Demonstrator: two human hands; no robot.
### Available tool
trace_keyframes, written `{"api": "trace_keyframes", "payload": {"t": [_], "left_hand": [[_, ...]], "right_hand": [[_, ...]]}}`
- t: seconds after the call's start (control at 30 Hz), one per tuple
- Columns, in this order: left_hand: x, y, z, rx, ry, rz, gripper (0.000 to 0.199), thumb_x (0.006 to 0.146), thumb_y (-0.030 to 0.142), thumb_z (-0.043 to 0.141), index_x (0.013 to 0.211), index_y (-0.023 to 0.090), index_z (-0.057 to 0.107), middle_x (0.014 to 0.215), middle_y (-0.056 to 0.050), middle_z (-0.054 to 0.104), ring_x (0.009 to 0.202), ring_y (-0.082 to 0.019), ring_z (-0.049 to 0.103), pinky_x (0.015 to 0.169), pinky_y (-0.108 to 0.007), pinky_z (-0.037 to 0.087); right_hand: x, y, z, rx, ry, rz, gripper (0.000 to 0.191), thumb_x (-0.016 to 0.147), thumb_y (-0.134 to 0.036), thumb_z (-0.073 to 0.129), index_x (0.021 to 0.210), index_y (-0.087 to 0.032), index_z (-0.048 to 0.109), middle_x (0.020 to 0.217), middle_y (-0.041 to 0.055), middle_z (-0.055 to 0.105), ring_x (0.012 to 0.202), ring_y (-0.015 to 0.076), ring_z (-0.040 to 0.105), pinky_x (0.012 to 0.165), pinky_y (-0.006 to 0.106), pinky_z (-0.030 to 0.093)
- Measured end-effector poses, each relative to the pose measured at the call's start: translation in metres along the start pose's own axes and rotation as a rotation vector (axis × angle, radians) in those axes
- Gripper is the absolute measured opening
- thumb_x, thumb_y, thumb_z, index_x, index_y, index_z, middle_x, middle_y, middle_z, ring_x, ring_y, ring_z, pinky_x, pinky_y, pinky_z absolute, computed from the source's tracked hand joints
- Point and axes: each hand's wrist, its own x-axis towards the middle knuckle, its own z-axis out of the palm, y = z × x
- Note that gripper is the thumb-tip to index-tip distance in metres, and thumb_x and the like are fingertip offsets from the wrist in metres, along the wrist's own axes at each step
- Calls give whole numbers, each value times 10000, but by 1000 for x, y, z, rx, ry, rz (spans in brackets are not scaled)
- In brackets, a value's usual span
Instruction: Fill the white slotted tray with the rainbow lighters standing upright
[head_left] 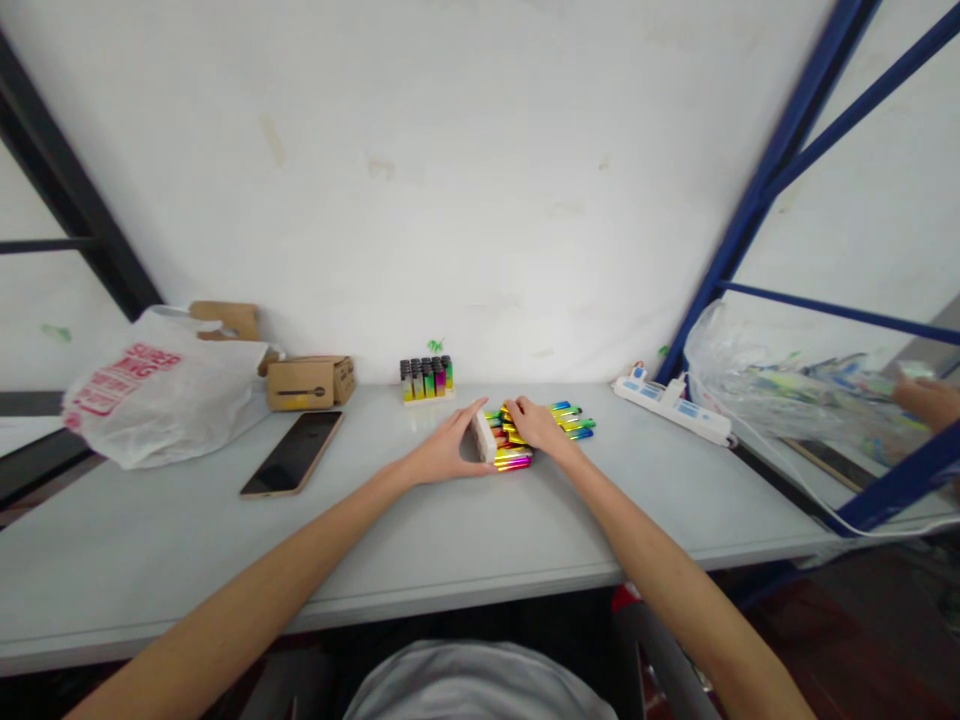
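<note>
My left hand [450,447] is wrapped around the left side of a white tray [484,437], which stands tilted on its side with its base toward my palm. Colourful shiny lighters [513,459] extend from it to the right. My right hand [532,423] rests on the lighters with its fingers bent; what its fingertips hold is too small to tell. More loose lighters [581,425] lie to the right of that hand. Nearer the wall, a second tray [429,401] stands upright, filled with several black-topped lighters [440,380].
On the left are a black-screened phone [294,455], a cardboard box [302,385] and a white plastic bag [161,390]. A power strip [675,409] lies on the right, beside a blue frame [739,235]. Another person's hand [930,400] shows at the far right.
</note>
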Motion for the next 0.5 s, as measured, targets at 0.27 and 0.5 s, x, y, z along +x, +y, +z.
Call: {"api": "trace_keyframes", "payload": {"t": [0.27,0.5], "left_hand": [[1,-4,2,0,-6,10,1226,768,610,881,1717,240,199,1709,-171,377,1554,-387,410,1294,-529,350],[0,-6,1,-16,-21,4,1223,776,649,870,1718,258,195,1702,-170,388,1555,-393,413,1296,-540,344]], "right_hand": [[5,5,1,195,32,90,531,1162,-438,264,1303,-204,719,1252,141,784,1127,277,737,935,313,494],[3,45,-23,320,191,258,682,1156,-525,188,1166,-164,767,1187,151,803,1049,265,747,870,305,499]]}}
